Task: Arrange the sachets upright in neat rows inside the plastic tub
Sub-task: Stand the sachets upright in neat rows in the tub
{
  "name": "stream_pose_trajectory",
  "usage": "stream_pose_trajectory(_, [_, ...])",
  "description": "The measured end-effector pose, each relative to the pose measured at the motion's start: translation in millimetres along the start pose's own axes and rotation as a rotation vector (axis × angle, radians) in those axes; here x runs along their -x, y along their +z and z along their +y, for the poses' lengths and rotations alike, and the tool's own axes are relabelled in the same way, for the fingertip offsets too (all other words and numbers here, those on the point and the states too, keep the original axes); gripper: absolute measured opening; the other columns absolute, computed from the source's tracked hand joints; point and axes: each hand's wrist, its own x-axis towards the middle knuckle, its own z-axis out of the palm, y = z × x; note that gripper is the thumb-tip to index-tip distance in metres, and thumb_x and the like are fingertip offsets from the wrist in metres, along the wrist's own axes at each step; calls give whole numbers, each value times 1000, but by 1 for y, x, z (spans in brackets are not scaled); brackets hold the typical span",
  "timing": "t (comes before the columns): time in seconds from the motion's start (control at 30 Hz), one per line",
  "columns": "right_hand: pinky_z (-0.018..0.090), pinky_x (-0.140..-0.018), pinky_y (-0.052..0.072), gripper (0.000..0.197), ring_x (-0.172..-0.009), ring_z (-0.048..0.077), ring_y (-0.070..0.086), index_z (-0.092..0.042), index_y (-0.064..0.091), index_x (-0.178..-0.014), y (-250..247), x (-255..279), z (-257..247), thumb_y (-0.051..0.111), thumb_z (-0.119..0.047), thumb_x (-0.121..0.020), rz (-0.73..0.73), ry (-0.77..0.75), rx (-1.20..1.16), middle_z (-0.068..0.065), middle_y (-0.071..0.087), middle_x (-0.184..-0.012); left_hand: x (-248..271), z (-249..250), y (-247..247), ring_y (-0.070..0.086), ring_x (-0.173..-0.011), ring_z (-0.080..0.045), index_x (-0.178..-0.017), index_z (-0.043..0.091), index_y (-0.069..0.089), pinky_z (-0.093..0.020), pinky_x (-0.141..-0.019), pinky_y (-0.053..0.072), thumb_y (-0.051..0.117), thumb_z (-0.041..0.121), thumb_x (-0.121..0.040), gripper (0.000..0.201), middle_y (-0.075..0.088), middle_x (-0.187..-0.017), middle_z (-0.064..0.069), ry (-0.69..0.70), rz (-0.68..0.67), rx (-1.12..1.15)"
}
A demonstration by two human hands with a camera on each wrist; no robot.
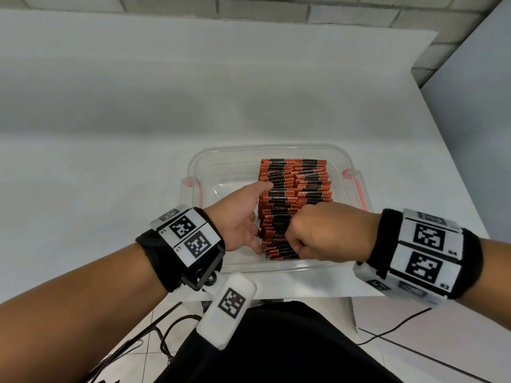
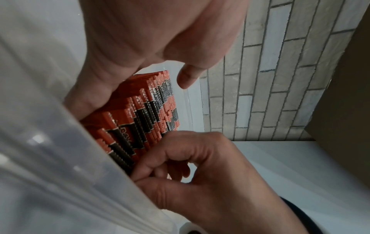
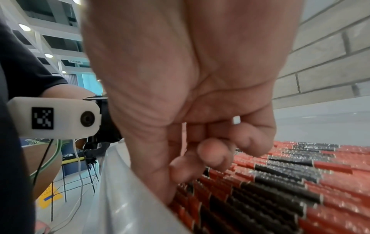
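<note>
A white table carries everything – its top is smooth and plain, and its right corner ends against a grey brick wall. One thing stands directly on it: a clear plastic tub with red clips on its sides, set close to the near edge.

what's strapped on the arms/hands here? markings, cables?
Both forearms bare. Each wrist wears a black band carrying white plates with black square codes, labelled L1, L2 and R3, R4. A white camera block with its own code hangs under the left wrist. No gloves on the hands.
</note>
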Motion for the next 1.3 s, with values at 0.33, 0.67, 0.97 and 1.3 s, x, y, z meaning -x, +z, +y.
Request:
stream_pose_trajectory(0.33, [20,-55,36,19,-67,15,51,-19,51,-76,2,-3,2,45,-18,-94,-7,-38,-50,-4,54,-75,-3,3,-1,50,-119,-44,-125,16,47,-57,-104,32,46,47,-95,43,33,-150,-18,-97,0,-4])
stream_pose_trajectory(0.67, [13,-48,28,17,-50,7,41,-16,57,-72,5,-7,2,53,-14,-89,5,9,-74,-4,54,-66,2,4,1,64,-71,-21,-109,9,48,-44,-82,45,48,42,-95,36,47,-124,-7,-139,11,-46])
stream_pose_trajectory(0.97, [10,-53,33,8,-57,2,48,-16,62,-80,7,-4,6,66,-20,-86,58,49,-253,-13,52,-63,6,3,0,59,-98,-35,-147,10,20,-55,-106,31,52,47,-91,74,28,-150,-22,-122,29,10])
stream_pose_trajectory(1.3, [3,-75,36,20,-75,-16,53,-24,70,-106,-2,30,29,57,-17,-93,195,98,-386,-29,52,-83,-5,-3,-7,46,-119,-56,-151,11,12,-63,-111,21,52,48,-90,81,26,-150,-31,-141,-6,-8])
